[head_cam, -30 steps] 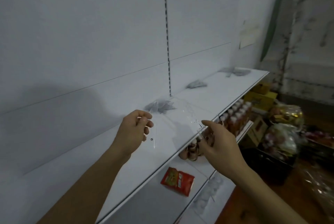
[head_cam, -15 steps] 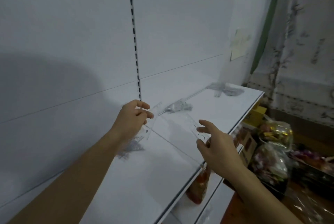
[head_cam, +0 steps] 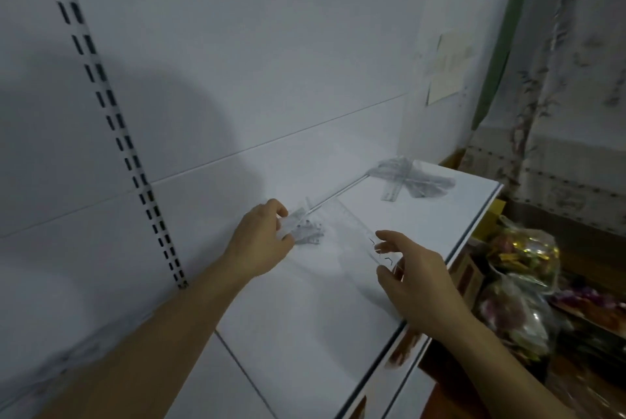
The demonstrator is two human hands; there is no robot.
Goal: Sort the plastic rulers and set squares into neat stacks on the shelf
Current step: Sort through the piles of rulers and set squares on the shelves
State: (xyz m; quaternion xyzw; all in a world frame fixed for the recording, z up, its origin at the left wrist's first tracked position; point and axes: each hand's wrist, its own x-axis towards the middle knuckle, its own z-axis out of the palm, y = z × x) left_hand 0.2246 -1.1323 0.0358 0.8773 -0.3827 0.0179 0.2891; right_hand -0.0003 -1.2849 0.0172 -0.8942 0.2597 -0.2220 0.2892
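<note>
Head view: clear plastic ruler (head_cam: 342, 225) spans between both hands above white shelf (head_cam: 338, 300). Left hand (head_cam: 261, 242) pinches its far-left end, fingers curled round it, just above small pile of rulers (head_cam: 310, 232) by back panel. Right hand (head_cam: 413, 276) holds near end, thumb and fingers loosely curled about it. Second pile of rulers and set squares (head_cam: 410, 176) lies well apart at shelf's far right corner.

Far ruler pile (head_cam: 408, 176) blurred, both forearms cut off below
</note>
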